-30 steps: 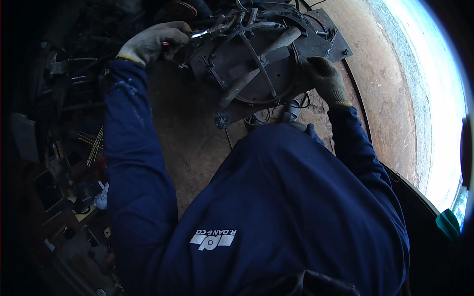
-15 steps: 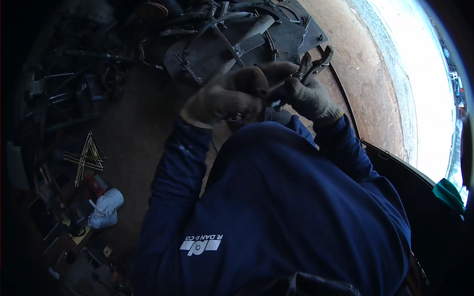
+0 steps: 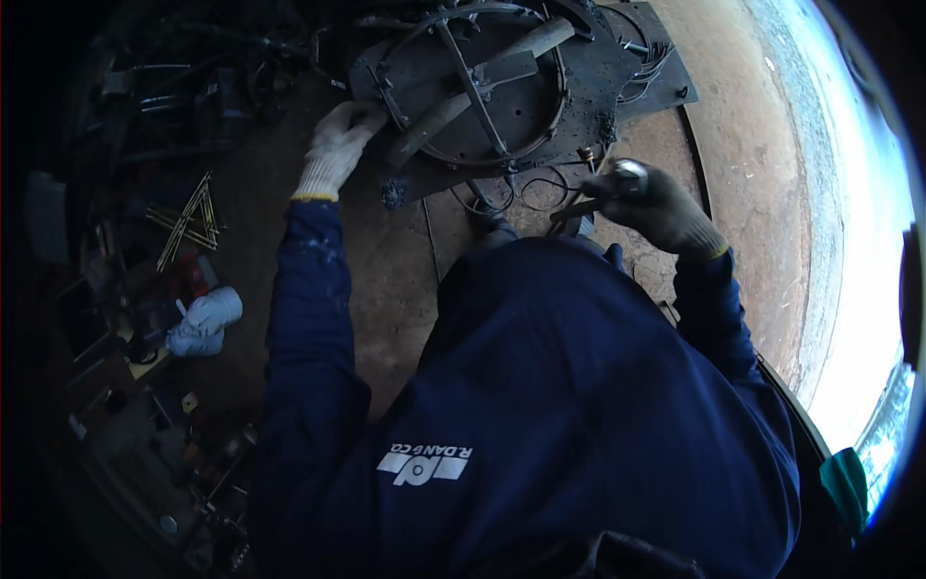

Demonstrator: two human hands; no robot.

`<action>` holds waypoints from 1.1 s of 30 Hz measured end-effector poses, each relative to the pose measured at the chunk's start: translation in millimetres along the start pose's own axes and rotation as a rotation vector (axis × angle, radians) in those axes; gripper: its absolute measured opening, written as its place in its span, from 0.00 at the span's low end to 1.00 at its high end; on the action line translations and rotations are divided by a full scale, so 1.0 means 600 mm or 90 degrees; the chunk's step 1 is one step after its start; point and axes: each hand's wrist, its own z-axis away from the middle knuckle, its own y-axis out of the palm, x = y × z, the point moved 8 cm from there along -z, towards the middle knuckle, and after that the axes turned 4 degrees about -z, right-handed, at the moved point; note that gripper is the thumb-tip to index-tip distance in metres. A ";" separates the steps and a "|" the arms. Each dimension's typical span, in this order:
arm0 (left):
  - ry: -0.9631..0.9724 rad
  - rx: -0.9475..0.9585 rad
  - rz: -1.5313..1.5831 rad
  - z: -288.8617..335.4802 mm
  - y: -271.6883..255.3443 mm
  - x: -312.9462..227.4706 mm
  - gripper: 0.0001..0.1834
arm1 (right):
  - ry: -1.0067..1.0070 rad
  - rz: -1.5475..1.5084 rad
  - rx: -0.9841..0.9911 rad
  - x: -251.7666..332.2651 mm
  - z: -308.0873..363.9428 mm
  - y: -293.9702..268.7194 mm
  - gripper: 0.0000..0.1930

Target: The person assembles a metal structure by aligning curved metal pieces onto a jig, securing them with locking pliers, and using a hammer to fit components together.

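Hands now parted, apparently leaving the dark plier-like tool (image 3: 602,185) to the right hand (image 3: 667,206), fingers closed round it near the steel plate (image 3: 600,95); the left hand (image 3: 340,147) half-curls beside the plate, any hold indeterminable.

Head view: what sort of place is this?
Probably a metalworking shop, open to bright daylight at the right. Pointers: a round metal frame on a dark, worn metal plate, thin loose rods at the left, and work gloves on the left hand and right hand.
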 end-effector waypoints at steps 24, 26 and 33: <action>0.134 0.188 -0.149 -0.042 0.068 0.012 0.20 | 0.012 0.527 0.122 0.086 -0.128 0.266 0.12; 0.161 0.133 -0.133 -0.039 0.076 0.023 0.20 | 0.047 0.545 0.110 0.085 -0.139 0.270 0.11; 0.139 0.166 -0.063 -0.037 0.078 0.023 0.20 | 0.162 0.528 0.048 0.042 -0.157 0.276 0.08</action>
